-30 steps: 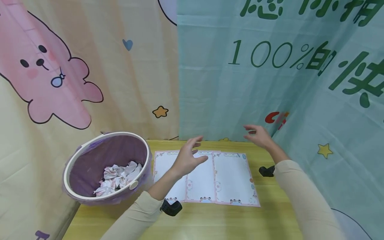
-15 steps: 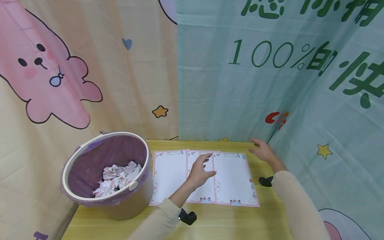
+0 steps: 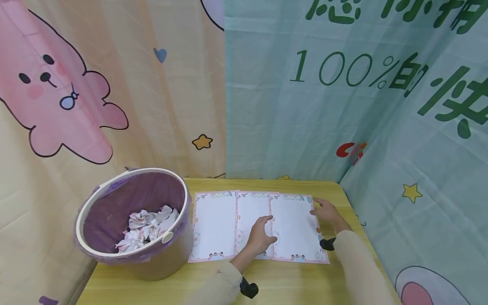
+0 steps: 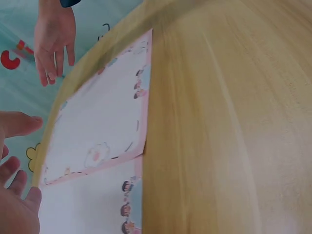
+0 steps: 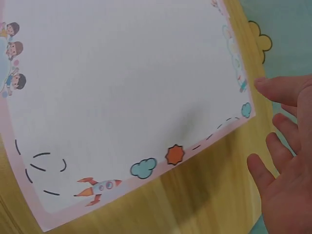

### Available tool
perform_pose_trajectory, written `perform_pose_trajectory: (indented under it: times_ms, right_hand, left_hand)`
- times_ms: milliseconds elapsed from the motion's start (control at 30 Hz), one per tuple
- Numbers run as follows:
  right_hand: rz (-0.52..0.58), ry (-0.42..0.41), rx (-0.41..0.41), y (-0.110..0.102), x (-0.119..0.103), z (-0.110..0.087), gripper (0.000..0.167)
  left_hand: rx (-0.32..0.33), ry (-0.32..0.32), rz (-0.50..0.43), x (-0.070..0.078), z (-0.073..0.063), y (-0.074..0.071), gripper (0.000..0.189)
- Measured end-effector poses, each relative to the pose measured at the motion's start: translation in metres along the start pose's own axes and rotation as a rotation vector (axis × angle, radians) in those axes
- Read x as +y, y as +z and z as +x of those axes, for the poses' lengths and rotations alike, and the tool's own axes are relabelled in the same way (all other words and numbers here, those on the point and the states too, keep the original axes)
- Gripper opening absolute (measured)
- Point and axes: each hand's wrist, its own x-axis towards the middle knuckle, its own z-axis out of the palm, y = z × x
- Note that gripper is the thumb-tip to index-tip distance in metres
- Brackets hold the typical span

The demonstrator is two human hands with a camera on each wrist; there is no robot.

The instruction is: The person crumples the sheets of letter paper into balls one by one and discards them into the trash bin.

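Three sheets of paper with pink printed borders lie in a row on the table, their edges overlapping: a left sheet (image 3: 214, 224), a middle sheet (image 3: 251, 207) and a right sheet (image 3: 295, 228). My left hand (image 3: 260, 238) hovers over the seam of the middle and right sheets, thumb and fingers spread apart, holding nothing. Near the right sheet's far right corner is my right hand (image 3: 327, 214), fingers extended and empty. In the right wrist view, that hand (image 5: 287, 146) is just beyond the corner, apart from the paper (image 5: 126, 97).
A bin (image 3: 162, 260) with a purple liner stands left of the sheets, and crumpled paper (image 3: 146, 226) lies inside it. Printed curtains (image 3: 267, 106) hang behind the wooden table (image 3: 297, 281) and along both sides.
Both hands have come down and nearer to the right sheet. The left hand has moved right, off the left sheet; the right hand has dropped from above the table's back edge.
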Motion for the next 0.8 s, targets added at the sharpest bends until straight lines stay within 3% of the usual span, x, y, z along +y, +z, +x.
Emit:
perform_pose_trajectory:
  times_ms: [100, 233, 400, 500, 600, 800]
  right_hand:
    - [0.052, 0.071, 0.002, 0.013, 0.007, -0.003, 0.076]
    - [0.047, 0.088, -0.009, 0.032, 0.019, -0.004, 0.087]
    - [-0.071, 0.093, -0.065, 0.054, 0.033, -0.002, 0.096]
    - [-0.125, 0.055, -0.071, 0.060, 0.034, -0.001, 0.095]
    - [-0.143, 0.037, -0.070, 0.061, 0.032, -0.002, 0.093]
    - [-0.105, 0.073, -0.047, 0.060, 0.026, -0.009, 0.088]
  left_hand:
    - [0.000, -0.015, 0.001, -0.010, -0.002, 0.013, 0.074]
    - [-0.018, -0.026, 0.009, -0.019, -0.004, 0.026, 0.079]
    - [-0.078, -0.042, 0.173, -0.036, -0.013, 0.037, 0.088]
    - [-0.124, -0.011, 0.314, -0.045, -0.018, 0.039, 0.087]
    - [-0.136, 0.050, 0.393, -0.049, -0.021, 0.038, 0.080]
    - [-0.129, 0.094, 0.394, -0.052, -0.021, 0.040, 0.072]
